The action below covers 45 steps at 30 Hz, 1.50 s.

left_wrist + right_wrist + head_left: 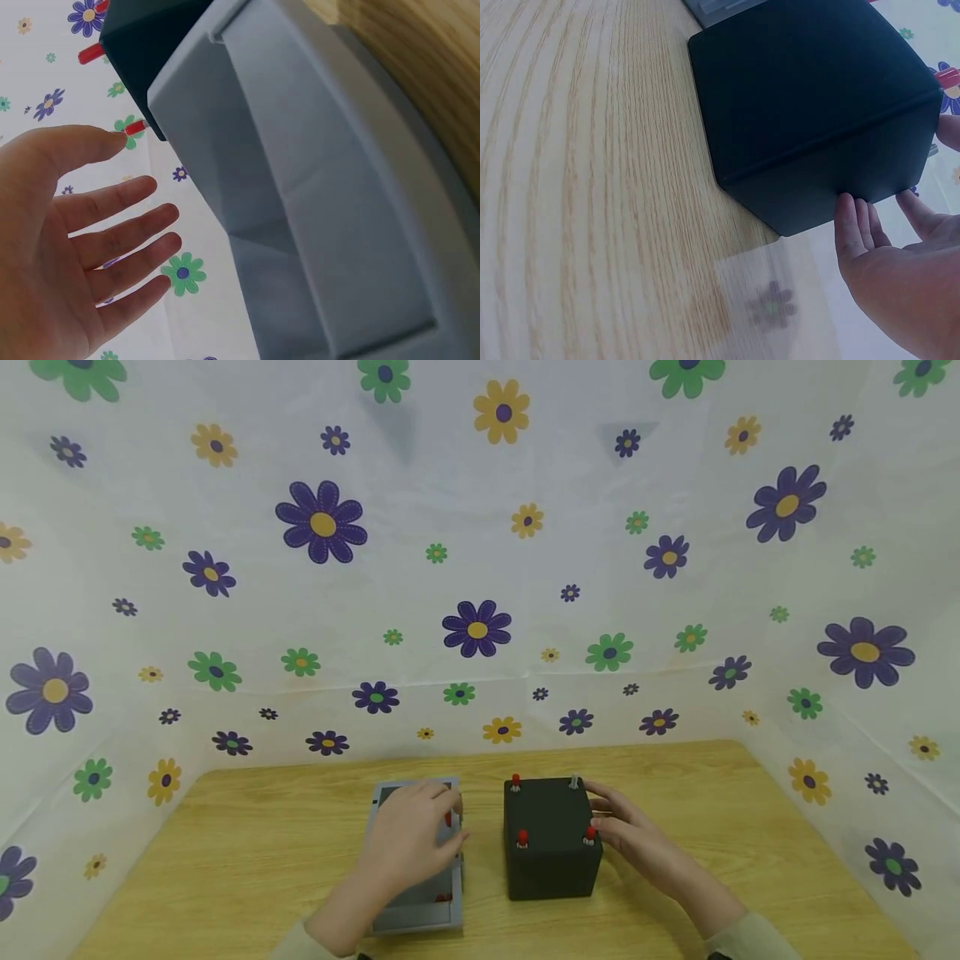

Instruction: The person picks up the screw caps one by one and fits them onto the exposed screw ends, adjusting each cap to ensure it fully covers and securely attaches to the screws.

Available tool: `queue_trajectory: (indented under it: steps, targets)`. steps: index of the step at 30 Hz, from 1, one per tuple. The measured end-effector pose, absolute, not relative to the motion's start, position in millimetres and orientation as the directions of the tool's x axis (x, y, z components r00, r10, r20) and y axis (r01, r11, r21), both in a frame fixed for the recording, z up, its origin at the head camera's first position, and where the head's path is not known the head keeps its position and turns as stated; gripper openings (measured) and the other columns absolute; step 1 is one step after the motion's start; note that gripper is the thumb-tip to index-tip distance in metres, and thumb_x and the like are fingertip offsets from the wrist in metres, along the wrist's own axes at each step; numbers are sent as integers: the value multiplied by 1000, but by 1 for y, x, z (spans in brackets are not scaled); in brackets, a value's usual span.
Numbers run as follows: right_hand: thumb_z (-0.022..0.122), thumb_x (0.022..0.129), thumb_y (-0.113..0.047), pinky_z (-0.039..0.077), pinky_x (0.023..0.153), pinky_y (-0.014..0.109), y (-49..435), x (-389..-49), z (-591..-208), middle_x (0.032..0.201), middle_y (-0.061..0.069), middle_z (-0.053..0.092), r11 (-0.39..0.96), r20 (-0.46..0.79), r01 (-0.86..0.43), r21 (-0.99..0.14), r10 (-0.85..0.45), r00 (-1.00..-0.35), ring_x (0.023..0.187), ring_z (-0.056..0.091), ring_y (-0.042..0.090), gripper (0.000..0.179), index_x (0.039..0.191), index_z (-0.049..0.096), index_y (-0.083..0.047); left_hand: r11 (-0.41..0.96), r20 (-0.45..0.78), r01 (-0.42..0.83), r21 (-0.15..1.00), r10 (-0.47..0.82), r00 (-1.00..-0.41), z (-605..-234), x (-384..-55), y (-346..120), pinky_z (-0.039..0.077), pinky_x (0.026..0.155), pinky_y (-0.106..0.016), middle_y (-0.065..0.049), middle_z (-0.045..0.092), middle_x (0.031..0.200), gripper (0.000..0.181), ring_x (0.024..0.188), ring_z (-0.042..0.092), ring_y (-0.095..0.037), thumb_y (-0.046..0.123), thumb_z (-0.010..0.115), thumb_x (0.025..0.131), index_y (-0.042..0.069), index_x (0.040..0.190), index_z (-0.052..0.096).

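A black box (551, 818) stands on the table with metal posts at its top corners. Three posts carry red caps (522, 837); the far right post (574, 782) shows bare metal. To the box's left lies a grey tray (416, 918) with small red pieces (444, 898) in it. My left hand (416, 831) hovers over the tray, fingers spread and holding nothing, as the left wrist view shows. My right hand (641, 843) rests its fingertips on the right side of the box, fingers fairly straight, thumb by the near right cap.
The wooden table (247, 843) extends on both sides of the tray and box. A white flower-printed sheet (420, 610) rises behind the table and along its left and right sides.
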State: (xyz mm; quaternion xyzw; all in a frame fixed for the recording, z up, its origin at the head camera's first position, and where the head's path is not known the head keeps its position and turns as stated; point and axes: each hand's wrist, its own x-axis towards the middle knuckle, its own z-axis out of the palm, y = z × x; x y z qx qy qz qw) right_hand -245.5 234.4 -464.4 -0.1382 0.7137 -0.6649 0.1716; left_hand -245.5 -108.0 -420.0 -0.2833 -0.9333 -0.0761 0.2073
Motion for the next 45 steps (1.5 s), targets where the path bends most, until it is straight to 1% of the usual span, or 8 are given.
queue_trajectory:
  steps: [7, 12, 17, 23, 29, 33, 38, 45]
  targets:
    - [50, 110, -24, 47, 105, 16, 234, -245, -464, 164, 32, 24, 90, -72, 37, -995, -418, -905, 137, 50, 22, 71, 169, 15, -4, 839, 432, 543, 43, 475, -767, -426, -246, -115, 62, 85, -35, 7, 75, 95, 19, 92, 72, -14, 32, 87, 85, 20, 88, 73]
    - [49, 110, -24, 47, 107, 19, 234, -245, -464, 164, 32, 24, 88, -73, 39, -995, -423, -903, 136, 52, 20, 71, 169, 14, -4, 842, 421, 539, 32, 477, -771, -429, -248, -118, 61, 86, -37, 6, 76, 97, 19, 92, 71, -16, 30, 88, 84, 20, 88, 72]
    - [48, 111, -25, 47, 107, 19, 235, -246, -464, 164, 32, 23, 79, -67, 37, -996, -436, -898, 134, 54, 17, 71, 169, 13, -4, 843, 400, 538, 11, 489, -775, -431, -251, -122, 62, 87, -39, 4, 76, 96, 21, 91, 71, -18, 27, 89, 82, 16, 93, 75]
    - [47, 111, -25, 47, 109, 21, 236, -246, -465, 165, 32, 23, 89, -71, 35, -995, -438, -896, 136, 53, 18, 71, 169, 12, -4, 862, 324, 507, 23, 473, -819, -432, -253, -125, 60, 90, -42, 2, 74, 97, 23, 93, 68, -20, 25, 90, 83, 13, 97, 76]
    - [49, 110, -24, 48, 107, 19, 235, -247, -465, 164, 32, 23, 79, -71, 41, -996, -431, -899, 132, 54, 15, 71, 169, 14, -3, 883, 222, 469, -12, 460, -860, -437, -256, -125, 59, 95, -45, -3, 75, 107, 35, 101, 69, -23, 30, 88, 86, 11, 112, 75]
    - [49, 110, -23, 48, 105, 17, 235, -247, -466, 163, 32, 24, 73, -69, 42, -996, -429, -900, 130, 54, 13, 71, 169, 15, -3, 881, 189, 472, -10, 466, -865, -444, -259, -125, 59, 94, -47, -6, 74, 109, 42, 103, 69, -26, 29, 87, 86, 8, 120, 73]
    - [51, 109, -23, 47, 105, 17, 234, -247, -466, 163, 32, 25, 84, -74, 43, -996, -413, -908, 132, 54, 17, 71, 169, 17, -3, 871, 161, 492, -24, 489, -858, -447, -260, -124, 59, 94, -48, -9, 74, 115, 46, 107, 69, -29, 27, 87, 87, 7, 126, 71]
    - [51, 109, -23, 48, 105, 17, 233, -246, -466, 164, 33, 25, 83, -72, 42, -996, -404, -912, 134, 53, 19, 72, 169, 17, -3, 868, 140, 494, -49, 496, -857, -449, -262, -120, 59, 94, -47, -11, 73, 116, 48, 108, 68, -29, 31, 87, 87, 5, 124, 70]
